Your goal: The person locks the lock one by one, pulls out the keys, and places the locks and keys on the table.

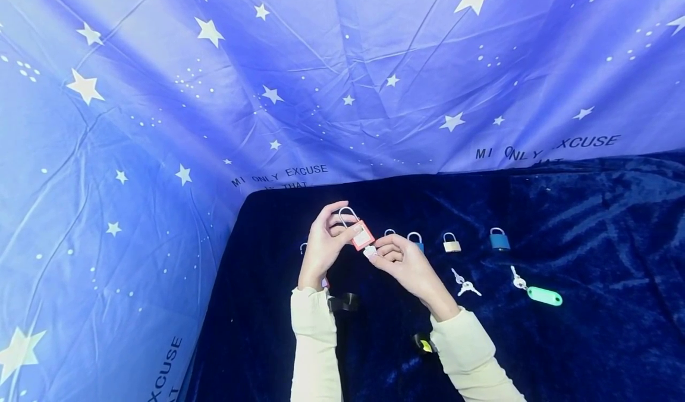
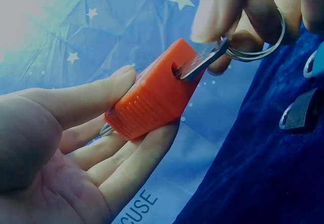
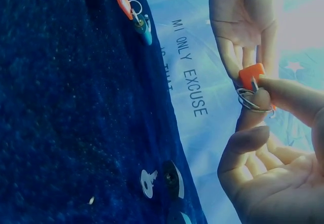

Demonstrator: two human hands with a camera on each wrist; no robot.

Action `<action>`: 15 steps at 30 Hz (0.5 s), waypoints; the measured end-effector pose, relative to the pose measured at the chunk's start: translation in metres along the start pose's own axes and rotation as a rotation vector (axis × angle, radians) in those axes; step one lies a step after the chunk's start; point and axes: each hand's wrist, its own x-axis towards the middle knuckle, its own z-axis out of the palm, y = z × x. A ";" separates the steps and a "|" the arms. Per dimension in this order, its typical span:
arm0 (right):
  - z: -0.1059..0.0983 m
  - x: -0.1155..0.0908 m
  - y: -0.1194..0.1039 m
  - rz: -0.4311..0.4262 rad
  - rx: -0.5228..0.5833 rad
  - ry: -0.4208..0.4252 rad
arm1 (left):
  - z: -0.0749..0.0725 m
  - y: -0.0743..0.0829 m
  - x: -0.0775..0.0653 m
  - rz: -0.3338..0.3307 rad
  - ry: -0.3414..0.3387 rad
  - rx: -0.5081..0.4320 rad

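My left hand (image 1: 320,247) holds a red padlock (image 2: 159,95) by its sides between thumb and fingers, its metal shackle pointing up and away in the head view. Between thumb and fingers of my right hand (image 1: 408,268) is a silver key (image 2: 205,59), pinched at its bow. In the left wrist view the key's blade meets the keyhole in the padlock's bottom; how deep it sits is unclear. A metal key ring (image 2: 255,57) hangs about the right fingers.
On the dark blue velvet cloth (image 1: 599,235) stand a brass padlock (image 1: 452,245) and a blue padlock (image 1: 500,240), with others partly behind my right hand. Nearer lie loose keys (image 1: 467,287) and a green key tag (image 1: 544,295). An orange tag (image 3: 122,2) is attached at a teal padlock (image 3: 145,32).
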 end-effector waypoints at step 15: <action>0.000 0.001 0.000 0.012 -0.050 0.038 | 0.006 -0.014 0.005 -0.001 0.083 -0.015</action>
